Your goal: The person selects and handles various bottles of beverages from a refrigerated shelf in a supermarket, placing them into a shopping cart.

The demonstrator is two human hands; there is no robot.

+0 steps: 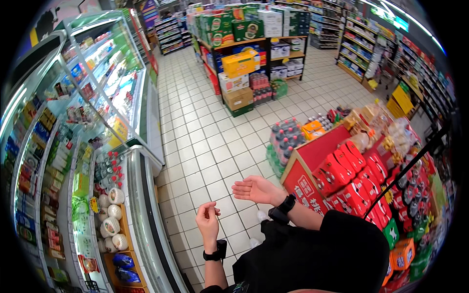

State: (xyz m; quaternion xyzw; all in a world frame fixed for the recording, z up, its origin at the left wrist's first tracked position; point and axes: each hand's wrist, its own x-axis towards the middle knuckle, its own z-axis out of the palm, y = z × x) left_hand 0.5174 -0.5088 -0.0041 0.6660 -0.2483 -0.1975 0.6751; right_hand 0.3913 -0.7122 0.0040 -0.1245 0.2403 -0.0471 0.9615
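Note:
My right hand (253, 189) is held out over the tiled floor (205, 146), palm turned up, fingers extended and holding nothing. Lower and to its left, my left hand (208, 218) is raised with its fingers curled; no object shows in it, and whether the fingertips touch the thumb is unclear. The hands are apart. Each wrist wears a black strap with a small device, one on the left (216, 251) and one on the right (283, 209). Nearest the left hand is the edge of an open refrigerated case (146, 205) with foam-netted round fruit (110, 227) and red-capped bottles (113, 168).
Glass-fronted chillers (106, 73) line the left. A red display stand (306, 186) with red cartons (340, 164) and packs of bottled drinks (285, 137) stands at right. Ahead, a wooden-topped shelf unit (238, 43) bears boxed drinks. White shoes (262, 216) show below.

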